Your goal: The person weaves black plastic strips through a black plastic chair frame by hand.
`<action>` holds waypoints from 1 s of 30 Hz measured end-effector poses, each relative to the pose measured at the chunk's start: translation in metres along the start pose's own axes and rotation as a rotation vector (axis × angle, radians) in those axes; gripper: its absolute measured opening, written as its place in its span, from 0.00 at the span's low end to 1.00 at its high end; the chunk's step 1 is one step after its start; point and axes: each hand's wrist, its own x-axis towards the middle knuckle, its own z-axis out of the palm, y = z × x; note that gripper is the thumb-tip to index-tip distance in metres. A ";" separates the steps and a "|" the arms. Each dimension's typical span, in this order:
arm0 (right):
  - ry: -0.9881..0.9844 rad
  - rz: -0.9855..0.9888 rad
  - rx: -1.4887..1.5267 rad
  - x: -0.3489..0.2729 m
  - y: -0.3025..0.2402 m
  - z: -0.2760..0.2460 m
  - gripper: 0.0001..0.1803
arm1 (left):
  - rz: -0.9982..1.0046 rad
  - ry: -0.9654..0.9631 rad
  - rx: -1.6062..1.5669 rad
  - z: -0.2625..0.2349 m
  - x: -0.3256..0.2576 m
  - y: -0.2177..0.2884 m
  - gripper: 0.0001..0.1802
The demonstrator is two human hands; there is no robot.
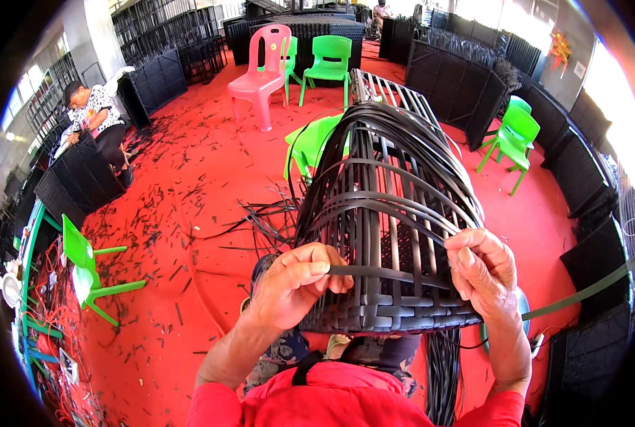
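Observation:
Across my lap lies a long frame (pixel 420 265) of slats, its near end woven with flat black strips in a basket pattern. My left hand (pixel 297 279) pinches a flat black strip (pixel 374 272) between thumb and fingers at the frame's left side. That strip runs rightward over the slats. At the right edge, my right hand (pixel 482 269) has its fingers closed on strips that arch over the frame; how many it grips is hidden. A thick bundle of black strips (pixel 395 132) drapes over the frame's middle.
Cut strip scraps litter the red floor (pixel 161 285). Around stand a pink chair (pixel 259 82), several green chairs (pixel 327 64) and black woven panels (pixel 452 85). Another person (pixel 93 117) sits working at far left. More strips (pixel 442 377) hang below the frame, and a dark green strap (pixel 580 293) stretches right.

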 end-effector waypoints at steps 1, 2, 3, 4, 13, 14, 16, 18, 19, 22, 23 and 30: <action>0.000 -0.001 -0.003 -0.001 -0.001 0.000 0.11 | -0.003 -0.007 0.031 0.001 0.001 0.002 0.13; -0.002 0.013 -0.039 -0.001 -0.002 -0.001 0.10 | -0.005 -0.015 0.061 0.003 0.002 0.004 0.13; -0.006 0.026 -0.073 -0.001 -0.002 -0.001 0.10 | -0.001 -0.016 0.062 0.004 0.001 0.006 0.13; -0.057 0.026 -0.082 0.002 -0.001 -0.001 0.10 | 0.039 -0.012 0.114 0.006 -0.001 0.007 0.13; -0.248 0.093 -0.247 0.027 -0.038 0.019 0.10 | 0.128 -0.033 0.262 0.011 0.003 0.008 0.12; -0.254 0.097 -0.314 0.030 -0.038 0.020 0.10 | 0.127 -0.061 0.211 0.009 0.003 0.007 0.11; -0.270 0.098 -0.335 0.031 -0.038 0.023 0.10 | 0.143 -0.067 0.243 0.012 0.003 0.008 0.12; -0.296 0.044 -0.339 0.033 -0.037 0.028 0.10 | 0.161 -0.068 0.279 0.018 0.004 0.014 0.12; -0.327 -0.011 -0.345 0.034 -0.036 0.031 0.11 | 0.175 -0.091 0.323 0.022 0.006 0.019 0.12; -0.458 0.080 -0.365 0.039 -0.041 0.040 0.12 | 0.215 -0.134 0.392 0.023 0.010 0.027 0.13; -0.461 0.076 -0.361 0.041 -0.042 0.041 0.12 | 0.214 -0.137 0.435 0.026 0.011 0.030 0.13; -0.320 0.330 -0.085 0.032 -0.041 0.036 0.09 | 0.211 -0.136 0.393 0.031 0.013 0.017 0.10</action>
